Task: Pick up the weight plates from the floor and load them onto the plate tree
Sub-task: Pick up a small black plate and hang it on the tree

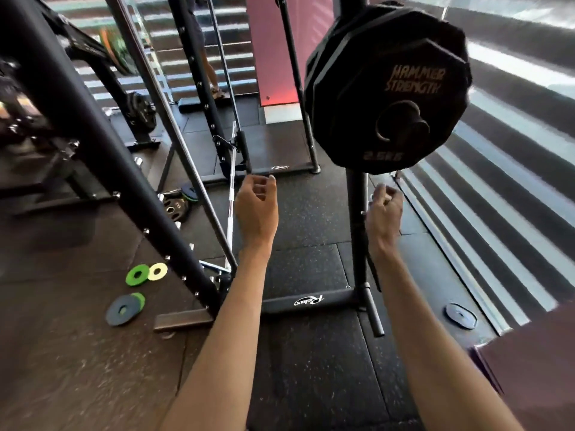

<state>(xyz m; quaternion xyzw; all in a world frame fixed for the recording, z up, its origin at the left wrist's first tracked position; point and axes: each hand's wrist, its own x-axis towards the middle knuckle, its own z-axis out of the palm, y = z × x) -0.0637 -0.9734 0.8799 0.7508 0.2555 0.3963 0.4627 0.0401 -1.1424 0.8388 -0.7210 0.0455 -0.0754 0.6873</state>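
Observation:
Black "Hammer Strength" weight plates point(389, 88) hang stacked on a peg of the plate tree point(357, 244), upper right. My left hand point(256, 206) hovers left of the tree's post, fingers loosely curled, holding nothing. To the right of the post, just below the hanging plates, my right hand point(384, 209) is also loosely curled and empty. On the floor at lower left lie a green plate point(137, 275), a pale yellow plate point(157, 271) and a grey-blue plate point(123, 311) over another green one. A small grey plate point(460, 315) lies at the right.
A black rack upright point(102, 157) slants across the left. A barbell point(231, 200) lies on the floor behind it, with more plates point(175, 205) beside it. The tree's base bar point(311, 301) crosses the rubber floor. A window ledge point(451, 244) runs along the right.

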